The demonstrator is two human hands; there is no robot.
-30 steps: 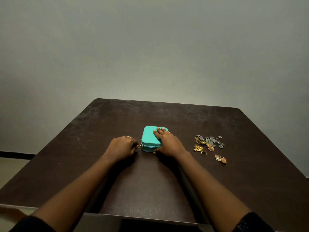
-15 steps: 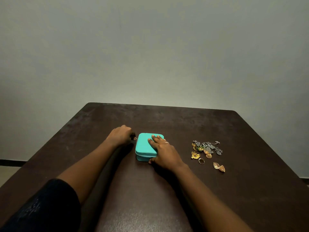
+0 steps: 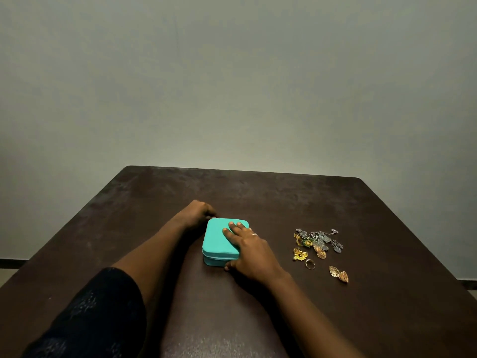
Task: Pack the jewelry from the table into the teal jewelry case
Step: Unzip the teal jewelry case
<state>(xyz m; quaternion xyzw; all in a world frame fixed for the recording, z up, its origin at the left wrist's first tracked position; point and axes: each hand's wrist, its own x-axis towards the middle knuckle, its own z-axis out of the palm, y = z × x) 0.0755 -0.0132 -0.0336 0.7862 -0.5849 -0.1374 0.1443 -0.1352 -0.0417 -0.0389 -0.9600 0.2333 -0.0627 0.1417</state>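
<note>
The teal jewelry case [image 3: 216, 242] lies closed on the dark table [image 3: 260, 197], near its middle. My right hand [image 3: 251, 253] rests flat on the lid, fingers straight, with the thumb against the front side. My left hand [image 3: 197, 213] is curled at the case's far-left corner and pinches the small zipper pull there. To the right of the case lies a heap of silver and gold jewelry [image 3: 318, 240]. A gold earring [image 3: 299, 255], a ring [image 3: 310, 264] and a gold drop earring [image 3: 338, 274] lie loose in front of the heap.
A plain grey wall stands behind the table's far edge. Bare tabletop lies left of the case and in front of it, between my forearms. The table's right edge runs just past the jewelry.
My left hand has moved from the case's near-left corner along its left side to the far-left corner. My right hand has stayed on the lid. The view has shifted.
</note>
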